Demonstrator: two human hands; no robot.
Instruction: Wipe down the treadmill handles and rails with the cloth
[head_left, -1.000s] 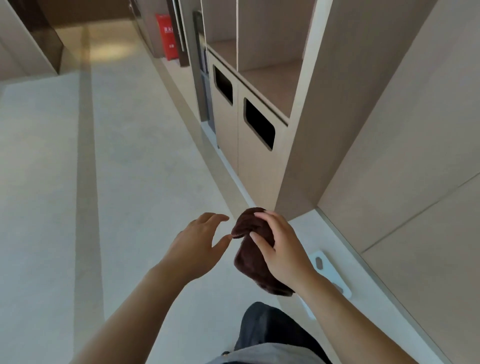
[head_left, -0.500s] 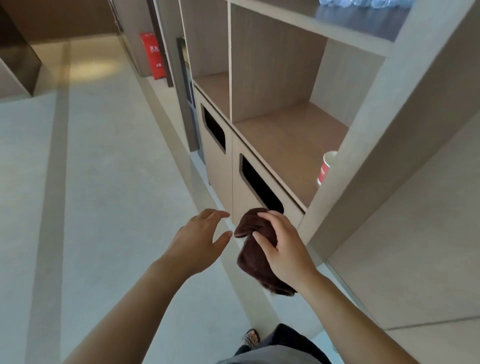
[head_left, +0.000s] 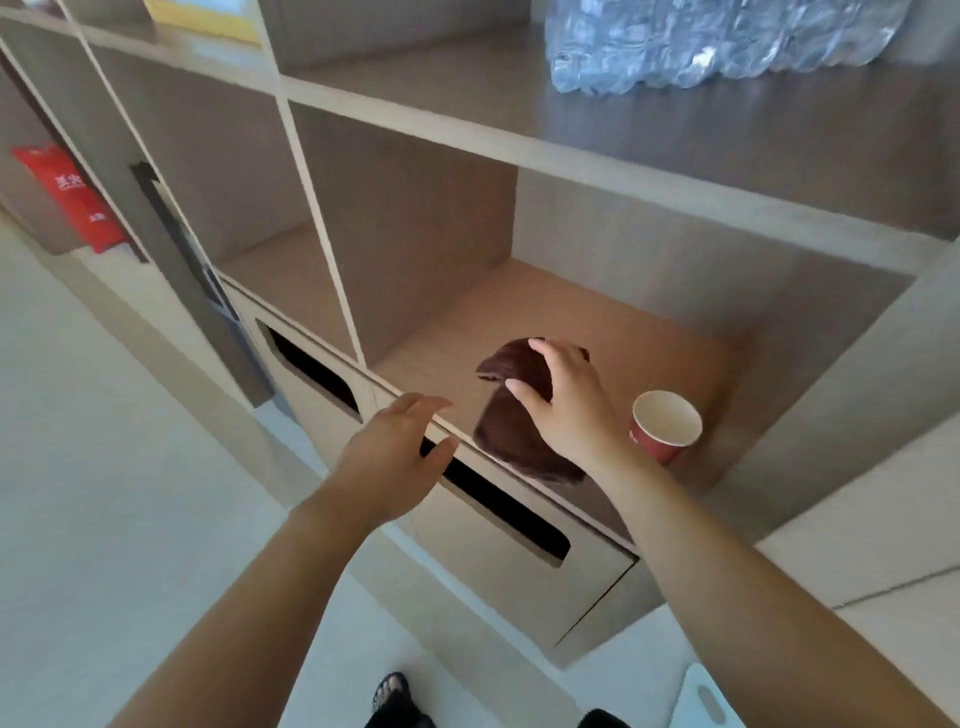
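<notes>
Right now a big wooden shelf (head_left: 467, 130) fills the view, with a wrapped pack of water bottles (head_left: 701, 41) on its upper board. Lower down, the left hand (head_left: 395, 452) is wide and holds nothing, while the right hand (head_left: 566, 410) curls its fingers round the brown cloth (head_left: 511, 431) over the front edge of an open shelf box. Near the cloth, on its right, a small red paper cup (head_left: 665, 426) stands upright on the shelf floor.

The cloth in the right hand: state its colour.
Dark brown cloth, plain; seen in the head view, the only one.
</notes>
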